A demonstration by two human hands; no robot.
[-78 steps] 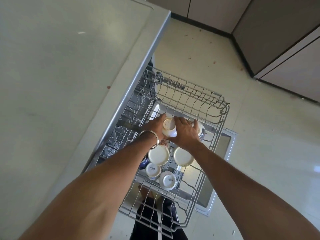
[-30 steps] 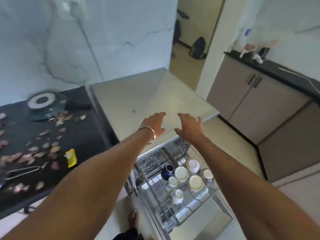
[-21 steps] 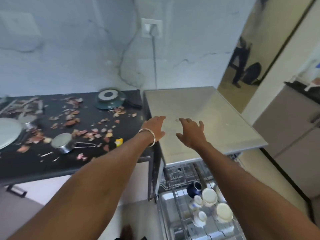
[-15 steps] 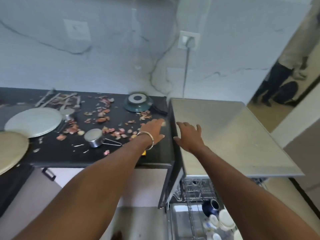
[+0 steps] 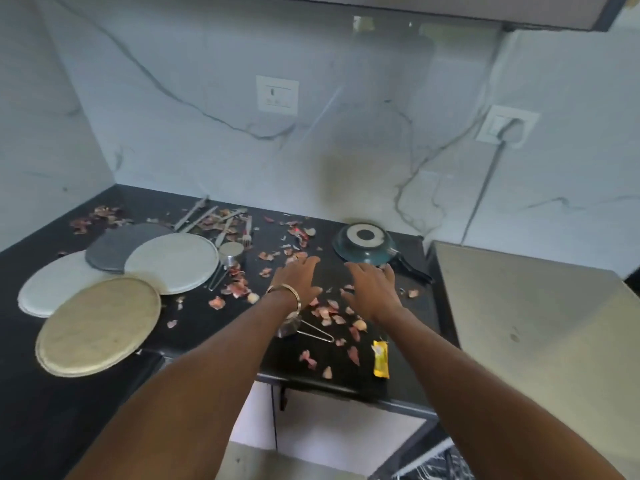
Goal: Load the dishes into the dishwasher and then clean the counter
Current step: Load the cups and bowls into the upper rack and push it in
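Both hands hover empty over the black counter (image 5: 194, 317). My left hand (image 5: 300, 279), with a metal bangle on the wrist, has straight fingers above scattered onion peels (image 5: 327, 311). My right hand (image 5: 372, 289) is spread open just right of it. An upturned green pan (image 5: 363, 242) lies beyond my right hand. Several round plates sit at the left: a beige one (image 5: 97, 325), a light grey one (image 5: 173, 259), a dark grey one (image 5: 119, 245) and a white one (image 5: 52, 285). A small steel cup with a wire handle (image 5: 294, 329) peeks out under my left wrist. A second steel cup (image 5: 231, 252) stands by the plates.
Cutlery (image 5: 221, 221) lies near the back wall among peels. A yellow wrapper (image 5: 380, 358) sits near the counter's front edge. The steel dishwasher top (image 5: 540, 327) adjoins the counter on the right. A corner of the dishwasher rack (image 5: 440, 462) shows at the bottom right.
My view swung left from the dishwasher rack to the counter. Both hands left the cups in the rack and now hover empty over the peels near the green pan.
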